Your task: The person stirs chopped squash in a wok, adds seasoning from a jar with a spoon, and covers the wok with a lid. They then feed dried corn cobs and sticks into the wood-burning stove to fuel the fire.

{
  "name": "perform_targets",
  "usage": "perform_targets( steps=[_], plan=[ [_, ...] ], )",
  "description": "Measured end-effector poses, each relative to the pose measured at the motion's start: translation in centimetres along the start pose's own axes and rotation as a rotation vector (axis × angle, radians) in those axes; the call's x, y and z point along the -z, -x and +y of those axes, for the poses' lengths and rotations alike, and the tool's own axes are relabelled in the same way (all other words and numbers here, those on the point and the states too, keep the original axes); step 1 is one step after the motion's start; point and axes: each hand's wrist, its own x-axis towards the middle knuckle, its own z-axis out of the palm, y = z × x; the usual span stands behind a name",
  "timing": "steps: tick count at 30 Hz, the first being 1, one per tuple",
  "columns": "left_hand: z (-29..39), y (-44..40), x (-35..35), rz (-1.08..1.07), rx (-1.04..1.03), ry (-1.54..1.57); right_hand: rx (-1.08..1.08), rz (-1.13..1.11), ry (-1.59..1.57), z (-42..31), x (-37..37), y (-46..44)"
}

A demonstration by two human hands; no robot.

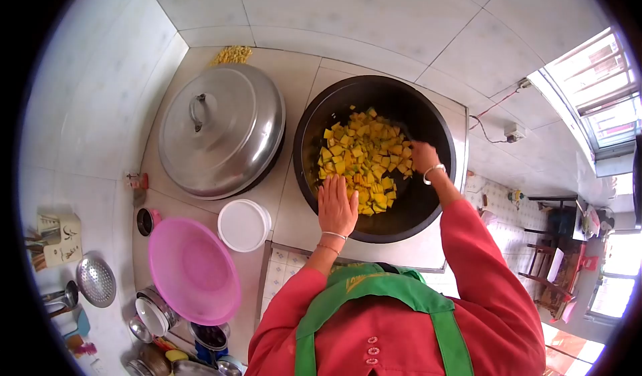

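Blurrily, the right hand [424,157] curls beside yellow chunks [361,152] inside the dark pot [307,135]; what its grip holds, I cannot tell. The left hand's [338,206] grip is wide, fingers extended, hiding part of the near rim.

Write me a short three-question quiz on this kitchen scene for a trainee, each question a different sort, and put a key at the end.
1. True or false: the left hand is clenched in a fist.
2. Multiple choice: what lies in the dark pot?
A) whole carrots
B) chopped yellow pieces
C) noodles
3. Fill in the missing word: the large oval-looking basin near the white tub is ____ in colour.

Key:
1. False; it is held out flat, over the near side of the pot.
2. B
3. pink
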Motion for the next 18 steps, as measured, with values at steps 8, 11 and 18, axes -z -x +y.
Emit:
perform_targets(
  steps=[8,11,18],
  plan=[
    [-0.2,0.1,0.1,-0.003,-0.007,0.018,-0.117,-0.457,-0.102,-0.8,5.1,12.3],
    [-0.1,-0.3,0.1,-0.007,-0.012,0.022,0.131,-0.648,-0.098,1.5,4.3,14.3],
    [-0.1,-0.1,0.1,-0.018,-0.010,0.001,0.028,-0.257,-0.127,-1.5,-3.5,7.7]
  ],
)
